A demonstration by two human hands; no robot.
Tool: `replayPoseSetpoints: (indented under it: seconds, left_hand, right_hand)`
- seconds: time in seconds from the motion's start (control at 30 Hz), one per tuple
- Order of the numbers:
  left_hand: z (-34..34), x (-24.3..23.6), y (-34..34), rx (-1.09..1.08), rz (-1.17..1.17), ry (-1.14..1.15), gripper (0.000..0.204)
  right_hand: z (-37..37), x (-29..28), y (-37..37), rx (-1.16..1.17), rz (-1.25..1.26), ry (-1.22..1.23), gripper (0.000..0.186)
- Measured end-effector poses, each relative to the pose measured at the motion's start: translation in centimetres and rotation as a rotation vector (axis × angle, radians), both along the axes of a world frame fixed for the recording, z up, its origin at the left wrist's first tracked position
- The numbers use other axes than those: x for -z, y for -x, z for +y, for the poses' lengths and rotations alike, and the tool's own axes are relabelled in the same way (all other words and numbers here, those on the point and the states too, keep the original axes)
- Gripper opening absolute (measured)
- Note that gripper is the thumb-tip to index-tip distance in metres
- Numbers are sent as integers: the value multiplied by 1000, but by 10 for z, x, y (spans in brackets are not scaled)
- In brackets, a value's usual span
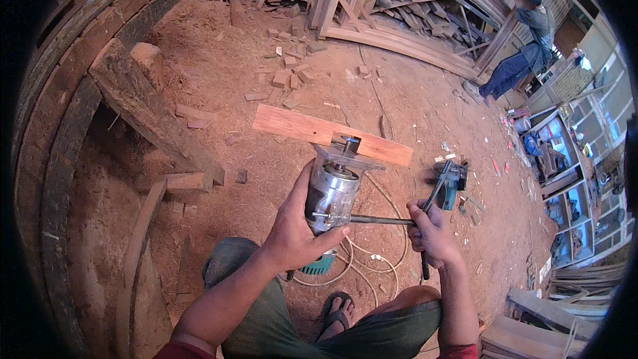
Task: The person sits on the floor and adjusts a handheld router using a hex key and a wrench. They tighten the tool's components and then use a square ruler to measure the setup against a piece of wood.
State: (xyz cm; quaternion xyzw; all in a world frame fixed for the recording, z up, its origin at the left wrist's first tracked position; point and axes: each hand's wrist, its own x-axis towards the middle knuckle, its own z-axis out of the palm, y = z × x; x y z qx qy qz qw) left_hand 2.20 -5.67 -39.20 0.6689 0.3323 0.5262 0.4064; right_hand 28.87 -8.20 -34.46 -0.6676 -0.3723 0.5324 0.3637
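My left hand (296, 216) is wrapped round a router (335, 189), held bottom up, with a silver metal body, a clear base plate and a green end below. Its collet and bit end (350, 145) point upward. My right hand (433, 229) is closed round a dark T-shaped metal bar (382, 220), whose straight rod meets the side of the router body. The bar's crosspiece runs through my right fist. Beyond the router, a reddish wooden board (292, 123) lies on the ground, partly hidden by it.
A green power tool (449, 189) sits on the floor to the right, and a pale cord (399, 239) loops below. Heavy timbers (143, 106) stand at left. Wooden frames (399, 41) and offcuts lie at the back. A person (528, 40) stands far right near shelves (575, 206).
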Motion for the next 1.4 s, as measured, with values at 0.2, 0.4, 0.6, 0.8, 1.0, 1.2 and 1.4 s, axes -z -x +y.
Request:
replayPoseSetpoints:
  seconds: [0.2, 0.4, 0.6, 0.8, 1.0, 1.2, 1.4]
  left_hand:
    - [-3, 2, -8, 73, -236, 155, 93]
    - [-4, -6, -5, 184, -381, 349, 80]
    - [-5, -6, -3, 275, -416, 470, 79]
    - [-6, -9, -1, 281, -417, 512, 79]
    - [-3, -8, 3, 273, -402, 459, 78]
    - [-1, -4, 4, 222, -383, 398, 81]
    - [-1, 5, -1, 113, -310, 260, 93]
  right_hand:
    - [-11, 2, -3, 196, -167, -607, 12]
    - [-18, 7, 8, 79, -486, -1075, 19]
    - [-18, 10, 14, 108, -560, -1218, 15]
    - [-10, 12, 12, -19, -576, -1382, 14]
    - [4, 15, 1, -193, -645, -1522, 20]
    - [1, 29, 11, -48, -468, -1323, 13]
    - [0, 27, 19, 61, -381, -1092, 13]
